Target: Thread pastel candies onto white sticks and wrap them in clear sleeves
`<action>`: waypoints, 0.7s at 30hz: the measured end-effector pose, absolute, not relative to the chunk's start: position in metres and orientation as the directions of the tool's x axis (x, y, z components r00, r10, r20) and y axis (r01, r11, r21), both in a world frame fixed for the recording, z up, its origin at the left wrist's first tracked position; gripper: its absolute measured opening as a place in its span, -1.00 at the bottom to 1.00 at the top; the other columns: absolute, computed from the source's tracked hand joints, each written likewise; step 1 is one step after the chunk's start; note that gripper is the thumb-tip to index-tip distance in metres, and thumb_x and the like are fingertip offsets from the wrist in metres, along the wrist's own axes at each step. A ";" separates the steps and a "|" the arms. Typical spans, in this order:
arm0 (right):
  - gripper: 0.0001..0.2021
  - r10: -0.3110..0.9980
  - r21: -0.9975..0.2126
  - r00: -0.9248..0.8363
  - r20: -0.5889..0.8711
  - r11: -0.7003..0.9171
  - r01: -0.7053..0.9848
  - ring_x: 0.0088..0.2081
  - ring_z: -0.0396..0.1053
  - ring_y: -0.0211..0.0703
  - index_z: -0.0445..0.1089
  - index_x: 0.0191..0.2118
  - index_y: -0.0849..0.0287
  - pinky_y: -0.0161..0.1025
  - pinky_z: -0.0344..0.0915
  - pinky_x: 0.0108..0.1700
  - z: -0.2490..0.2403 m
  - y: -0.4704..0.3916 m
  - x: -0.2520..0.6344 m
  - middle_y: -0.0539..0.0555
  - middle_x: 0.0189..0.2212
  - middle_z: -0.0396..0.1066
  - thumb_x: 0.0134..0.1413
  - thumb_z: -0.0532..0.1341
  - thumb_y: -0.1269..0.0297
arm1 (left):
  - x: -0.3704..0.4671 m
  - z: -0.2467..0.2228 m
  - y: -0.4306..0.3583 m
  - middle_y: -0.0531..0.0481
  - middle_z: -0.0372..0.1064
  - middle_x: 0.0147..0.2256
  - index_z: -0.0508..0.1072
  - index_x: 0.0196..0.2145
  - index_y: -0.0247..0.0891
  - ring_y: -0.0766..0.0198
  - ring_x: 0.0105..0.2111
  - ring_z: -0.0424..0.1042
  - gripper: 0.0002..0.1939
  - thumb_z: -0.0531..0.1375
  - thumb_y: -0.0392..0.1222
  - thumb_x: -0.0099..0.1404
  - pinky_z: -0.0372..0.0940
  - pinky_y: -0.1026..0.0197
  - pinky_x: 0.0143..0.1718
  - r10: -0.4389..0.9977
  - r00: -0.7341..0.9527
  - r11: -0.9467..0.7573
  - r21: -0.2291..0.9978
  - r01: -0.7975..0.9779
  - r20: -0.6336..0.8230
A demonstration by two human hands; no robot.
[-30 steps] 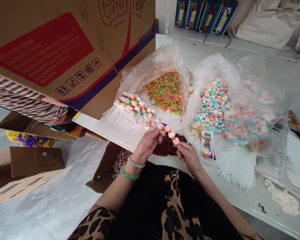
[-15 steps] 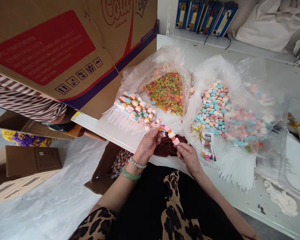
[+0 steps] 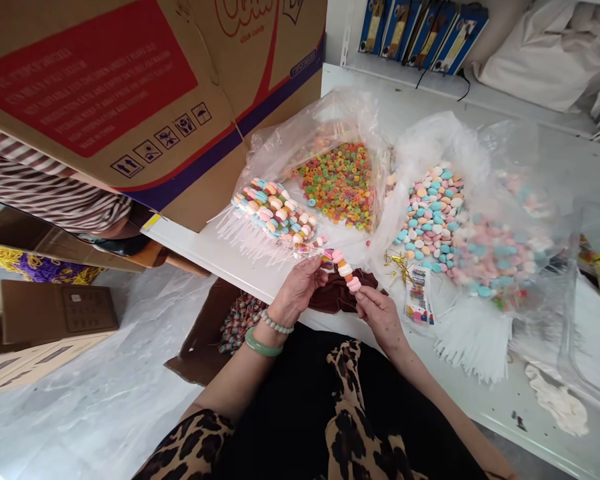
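Note:
My right hand [image 3: 383, 317] pinches the lower end of a candy stick [image 3: 346, 271] threaded with pink, white and orange pieces. At its upper end, my left hand [image 3: 300, 285] is closed on a small printed wrapper [image 3: 329, 256], partly hidden by the fingers. Just beyond my left hand lies a pile of threaded candy sticks [image 3: 275, 212], their white ends pointing toward the table edge. Under the held stick is a dark brown cloth [image 3: 333, 295]. Right of my right hand lie a stack of printed clear wrappers [image 3: 419, 297] and gold twist ties [image 3: 400, 265].
Behind the pile are plastic bags of ring candies [image 3: 337, 183] and pastel candies [image 3: 433, 213]. White sticks [image 3: 473, 343] lie at right, near a clear tub [image 3: 570, 313]. A large carton [image 3: 220, 180] stands at left; an open box [image 3: 205, 333] with candy sticks is below the table edge.
The view has shifted slightly, so the carton and table sit a little further right. Both hands keep nearly the same hold on the candy stick and wrapper.

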State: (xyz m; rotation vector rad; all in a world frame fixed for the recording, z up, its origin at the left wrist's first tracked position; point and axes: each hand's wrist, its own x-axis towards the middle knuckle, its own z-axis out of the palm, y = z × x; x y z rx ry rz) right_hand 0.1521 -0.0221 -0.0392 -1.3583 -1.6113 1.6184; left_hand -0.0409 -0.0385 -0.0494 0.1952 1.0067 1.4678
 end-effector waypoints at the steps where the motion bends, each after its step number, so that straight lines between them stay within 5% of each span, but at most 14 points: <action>1: -0.67 0.842 -0.927 -0.405 -0.357 -0.265 0.265 -0.60 0.03 -0.29 0.48 -0.27 0.17 -0.30 -0.02 -0.55 -0.041 -0.022 0.152 -0.08 -0.68 0.16 0.09 0.20 0.00 | -0.042 -0.051 -0.038 0.01 0.44 -0.47 0.50 -0.37 -0.32 0.40 -0.57 0.34 -0.63 0.40 0.05 0.04 0.22 0.31 -0.52 0.873 -0.193 0.176 0.659 -0.732 -0.447; 5: -0.62 0.757 -0.878 -0.450 -0.474 -0.441 0.184 -0.64 -0.07 -0.35 0.50 -0.24 0.23 -0.34 -0.18 -0.59 -0.040 -0.023 0.153 -0.11 -0.71 0.14 0.00 0.26 -0.01 | -0.048 -0.059 -0.039 0.02 0.41 -0.52 0.48 -0.37 -0.30 0.37 -0.56 0.36 -0.65 0.39 0.04 0.06 0.24 0.31 -0.51 0.876 -0.168 0.193 0.647 -0.738 -0.452; 21: -0.66 0.578 -0.762 -0.540 -0.612 -0.614 0.205 -0.67 -0.04 -0.41 0.53 -0.32 0.28 -0.37 -0.31 -0.63 -0.041 -0.009 0.158 -0.05 -0.71 0.23 -0.15 0.35 0.07 | -0.058 -0.062 -0.043 0.03 0.39 -0.50 0.48 -0.47 -0.30 0.37 -0.48 0.32 -0.62 0.40 0.09 0.02 0.24 0.28 -0.40 0.897 -0.217 0.151 0.729 -0.668 -0.384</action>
